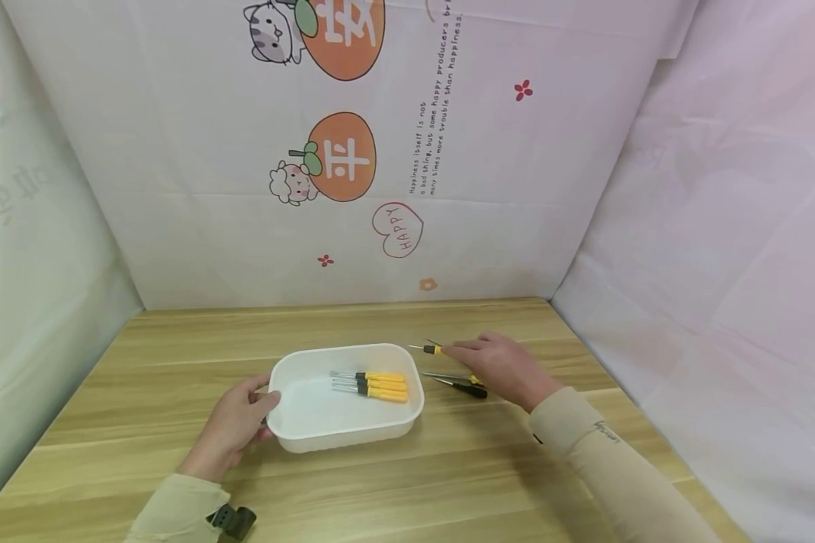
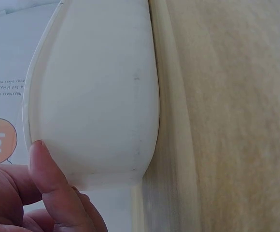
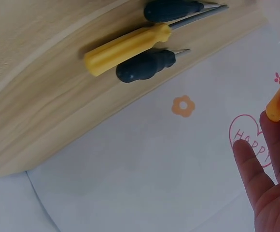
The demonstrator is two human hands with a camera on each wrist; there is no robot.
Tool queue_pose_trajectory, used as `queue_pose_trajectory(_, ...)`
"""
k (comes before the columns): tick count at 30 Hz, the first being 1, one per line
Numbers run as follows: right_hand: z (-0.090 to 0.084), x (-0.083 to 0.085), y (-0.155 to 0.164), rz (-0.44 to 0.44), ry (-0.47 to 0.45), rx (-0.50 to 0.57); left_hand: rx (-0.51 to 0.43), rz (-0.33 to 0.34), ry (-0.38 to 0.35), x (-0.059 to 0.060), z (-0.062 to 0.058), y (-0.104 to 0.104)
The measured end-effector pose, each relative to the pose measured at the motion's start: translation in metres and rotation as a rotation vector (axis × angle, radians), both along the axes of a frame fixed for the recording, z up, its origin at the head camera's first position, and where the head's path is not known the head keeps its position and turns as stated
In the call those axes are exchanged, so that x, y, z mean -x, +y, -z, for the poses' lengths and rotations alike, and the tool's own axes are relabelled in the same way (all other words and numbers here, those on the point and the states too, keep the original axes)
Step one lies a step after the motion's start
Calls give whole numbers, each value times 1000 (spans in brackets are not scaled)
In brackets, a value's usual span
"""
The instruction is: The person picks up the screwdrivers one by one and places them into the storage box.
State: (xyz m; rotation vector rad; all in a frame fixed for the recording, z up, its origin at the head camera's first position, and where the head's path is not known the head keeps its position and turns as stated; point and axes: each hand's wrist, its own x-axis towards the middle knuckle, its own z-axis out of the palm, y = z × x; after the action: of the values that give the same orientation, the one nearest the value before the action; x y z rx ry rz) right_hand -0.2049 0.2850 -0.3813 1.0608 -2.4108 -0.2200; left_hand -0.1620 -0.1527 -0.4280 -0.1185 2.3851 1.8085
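Note:
A white plastic box stands on the table, its left end gripped by my left hand, thumb over the rim. Inside lie several yellow-handled screwdrivers side by side, shafts pointing left. To the right of the box, my right hand pinches another yellow-handled screwdriver with a dark collar, held above the tabletop. Beneath that hand lie a larger yellow-handled screwdriver and two black-handled screwdrivers, one black-handled screwdriver on its far side and a second black-handled screwdriver on its near side.
The wood-grain tabletop ends against a white printed sheet at the back. More pale sheets hang along the left side and the right side. A dark strap device sits at the left cuff.

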Motion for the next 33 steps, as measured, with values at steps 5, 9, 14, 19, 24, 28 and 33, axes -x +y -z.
queue_pose_trajectory(5, -2, 1, -9, -19, 18, -9, -7, -1, 0, 0, 0, 0)
queue_pose_trajectory(9, -4, 1, -17, -17, 28, -18, -3, -2, 1, -1, 0, 0)
queue_pose_trajectory(14, -7, 0, -26, 1, -1, -28, 1, 2, 3, -1, -1, 0)
queue_pose_trajectory(19, -10, -1, -38, -5, -8, -37, 2, 2, 2, -2, -2, 0)
queue_pose_trajectory(24, -9, -1, -49, -10, -26, -46, 4, 1, -3, -1, -2, 0)
queue_pose_trajectory(28, -9, -1, -57, 0, -63, -59, 4, 2, -4, -1, -1, 0)
queue_pose_trajectory(33, -10, -4, -65, -15, -85, -74, 6, 3, -5, -1, -2, 0)
